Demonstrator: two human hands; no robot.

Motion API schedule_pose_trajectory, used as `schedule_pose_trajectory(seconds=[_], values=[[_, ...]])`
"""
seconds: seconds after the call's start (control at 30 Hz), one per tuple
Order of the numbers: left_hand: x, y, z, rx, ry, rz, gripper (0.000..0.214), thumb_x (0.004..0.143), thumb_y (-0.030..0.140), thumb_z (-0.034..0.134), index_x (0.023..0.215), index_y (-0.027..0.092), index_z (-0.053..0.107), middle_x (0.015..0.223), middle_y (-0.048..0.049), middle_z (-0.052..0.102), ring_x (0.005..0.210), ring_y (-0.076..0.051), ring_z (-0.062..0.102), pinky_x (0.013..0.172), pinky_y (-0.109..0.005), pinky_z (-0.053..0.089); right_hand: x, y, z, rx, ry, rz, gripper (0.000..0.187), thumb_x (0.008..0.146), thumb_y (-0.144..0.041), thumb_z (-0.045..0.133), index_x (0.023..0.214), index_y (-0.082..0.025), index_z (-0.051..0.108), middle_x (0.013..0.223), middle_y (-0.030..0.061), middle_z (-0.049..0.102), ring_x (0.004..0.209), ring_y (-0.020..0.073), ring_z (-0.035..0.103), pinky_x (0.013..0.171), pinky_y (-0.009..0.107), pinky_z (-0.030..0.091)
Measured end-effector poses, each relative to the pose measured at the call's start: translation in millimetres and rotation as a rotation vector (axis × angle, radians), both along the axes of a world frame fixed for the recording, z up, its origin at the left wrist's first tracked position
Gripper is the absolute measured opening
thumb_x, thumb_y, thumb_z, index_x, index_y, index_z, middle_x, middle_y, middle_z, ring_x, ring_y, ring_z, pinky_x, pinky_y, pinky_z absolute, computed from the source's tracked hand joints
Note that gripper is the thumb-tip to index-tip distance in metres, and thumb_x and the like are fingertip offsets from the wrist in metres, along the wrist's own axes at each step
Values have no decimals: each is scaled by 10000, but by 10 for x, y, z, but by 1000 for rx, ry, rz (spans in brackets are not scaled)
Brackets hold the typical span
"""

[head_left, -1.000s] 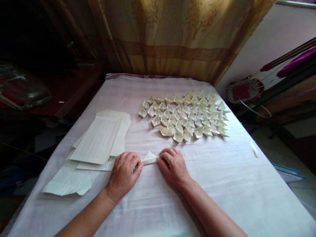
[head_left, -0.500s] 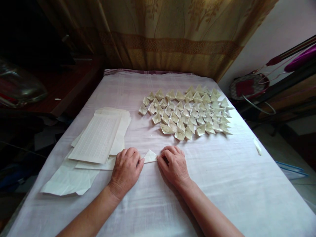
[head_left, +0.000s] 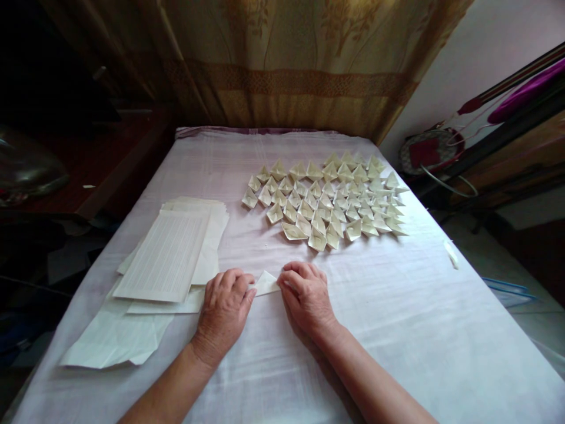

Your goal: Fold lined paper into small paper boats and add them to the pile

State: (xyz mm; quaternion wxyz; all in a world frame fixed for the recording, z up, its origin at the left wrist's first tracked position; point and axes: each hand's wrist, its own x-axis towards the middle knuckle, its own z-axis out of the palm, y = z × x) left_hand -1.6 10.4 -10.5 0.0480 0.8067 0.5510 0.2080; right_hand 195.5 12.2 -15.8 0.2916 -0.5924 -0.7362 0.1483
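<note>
A small piece of white folded paper (head_left: 266,284), peaked at the top, lies low over the sheet between my two hands. My left hand (head_left: 226,306) pinches its left end, fingers curled and thumb forward. At the right end, my right hand (head_left: 306,294) pinches the other corner between thumb and bent fingers. The fingers cover both ends of the paper. Beyond my hands, several folded paper boats (head_left: 324,203) stand in close rows. Left of my left hand is a stack of lined paper sheets (head_left: 163,259), with a creased loose sheet (head_left: 115,335) under it.
A pale checked cloth (head_left: 397,330) covers the work surface. A patterned curtain (head_left: 282,82) hangs at the far edge. A white scrap (head_left: 451,254) lies near the right edge. A dark red cabinet (head_left: 110,153) stands left, and a bag (head_left: 428,152) sits at the right.
The view has shifted slightly, so the boats and right-hand objects appear a little further left. Both hands keep hold of the folded paper, with hardly any movement.
</note>
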Motion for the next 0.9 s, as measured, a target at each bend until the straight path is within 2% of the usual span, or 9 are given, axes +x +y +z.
schedule_pose_trajectory(seconds=[0.17,0.27,0.33,0.4,0.7,0.9], values=[[0,9,-4,-42,19,-48,99,906,231,597,948,256,684,964,-38,633,895,-227,555,799,-364,417,-128,-35,69,3,-55,-52,161,791,-90,598,821,-235,658,1008,15,658,949,196,546,854,365,306],[11,18,8,-38,29,-38,89,905,255,612,956,240,684,971,-46,637,913,-237,561,813,-377,425,-250,-36,99,0,-84,-123,57,786,-211,675,789,-219,619,999,33,639,960,218,532,871,384,304],[21,23,13,-43,40,-28,84,900,272,627,948,230,680,973,-49,637,919,-244,565,820,-387,427,-313,-33,96,2,-106,-154,144,809,-313,692,776,-215,593,996,49,628,987,234,520,883,391,307],[28,27,13,-55,43,-21,90,900,291,630,942,227,677,979,-50,638,931,-246,569,828,-392,427,-334,-35,80,11,-108,-164,160,828,-329,685,781,-215,583,1024,58,620,1038,241,510,905,392,308],[-63,2,-61,-47,-69,-42,141,936,252,549,964,244,687,1003,-48,653,953,-232,588,846,-377,447,11,-72,45,-45,-28,-213,62,824,-224,685,786,-229,636,1174,60,614,1147,255,505,950,414,328],[-109,-59,-99,-1,-153,-38,196,948,212,509,990,236,699,983,-47,667,936,-217,605,849,-364,483,53,-67,18,-51,-20,-215,71,816,-226,697,769,-228,644,1171,66,621,1152,259,506,950,427,331]])
